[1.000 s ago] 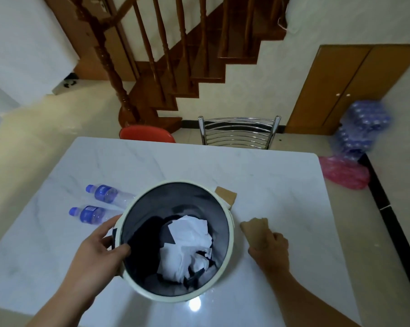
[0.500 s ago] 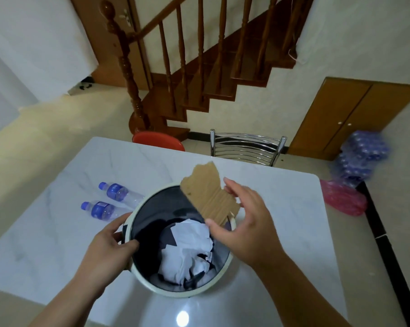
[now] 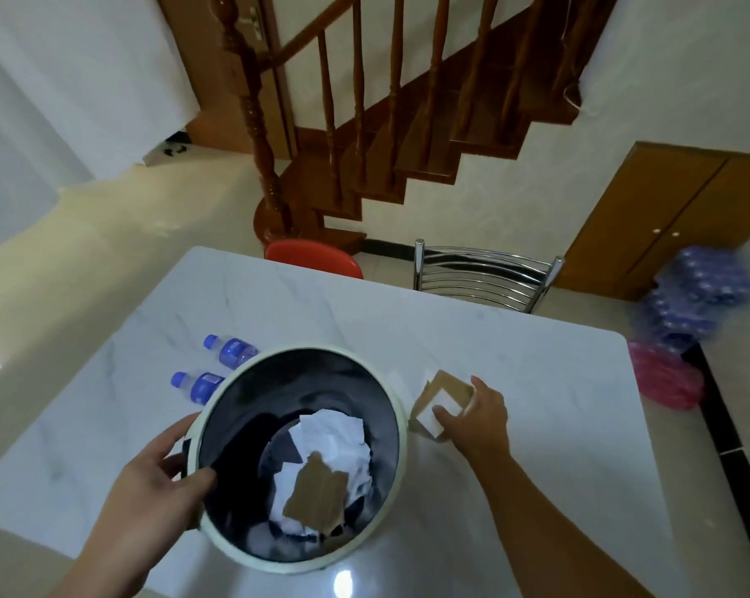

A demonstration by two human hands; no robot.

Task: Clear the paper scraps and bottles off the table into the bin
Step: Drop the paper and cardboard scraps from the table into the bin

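Head view: left hand (image 3: 157,481) grips the bin's rim (image 3: 401,407), steadying it at lower centre, while right hand (image 3: 478,414) pinches the cardboard scrap (image 3: 440,401) just beside it, ready to drop in.

Two bare forearms, no sleeves in view; left hand (image 3: 149,481), right hand (image 3: 476,414) — no rings, no watch

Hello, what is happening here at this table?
A person is clearing a white marble table. The left hand grips the rim of a round dark bin with a pale rim, which holds crumpled white paper and a brown cardboard scrap. The right hand is on another brown-and-white cardboard piece beside the bin. Two blue-capped plastic bottles lie on the table.
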